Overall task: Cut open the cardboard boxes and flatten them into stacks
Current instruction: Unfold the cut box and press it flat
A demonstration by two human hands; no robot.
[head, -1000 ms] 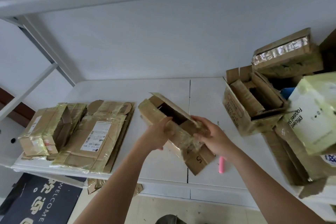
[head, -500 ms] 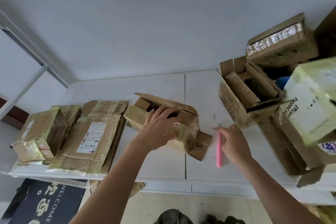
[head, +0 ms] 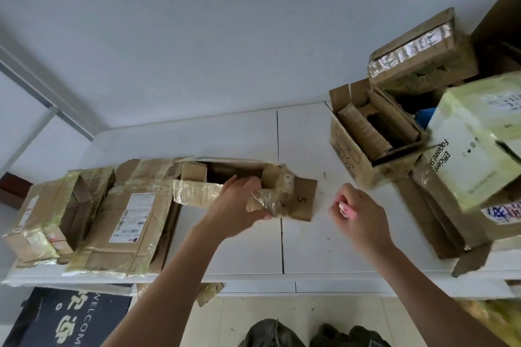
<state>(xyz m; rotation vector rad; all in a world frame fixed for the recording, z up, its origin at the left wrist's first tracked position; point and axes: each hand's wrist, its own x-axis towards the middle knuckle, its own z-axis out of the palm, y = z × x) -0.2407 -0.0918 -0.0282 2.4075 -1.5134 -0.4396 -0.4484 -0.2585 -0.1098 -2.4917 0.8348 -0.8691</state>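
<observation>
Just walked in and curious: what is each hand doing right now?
Left hand: grips the taped cardboard box on the table.
Right hand: closed around a pink cutter.

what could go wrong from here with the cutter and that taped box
1. The left hand grips the taped box at the end nearest the pink cutter held in the right hand; a cut there may slip toward its fingers.
2. The box overlaps the flattened stack, so cutting pressure might shift it.
3. The leaning pile of boxes on the right looks unstable and could topple if bumped.
</observation>
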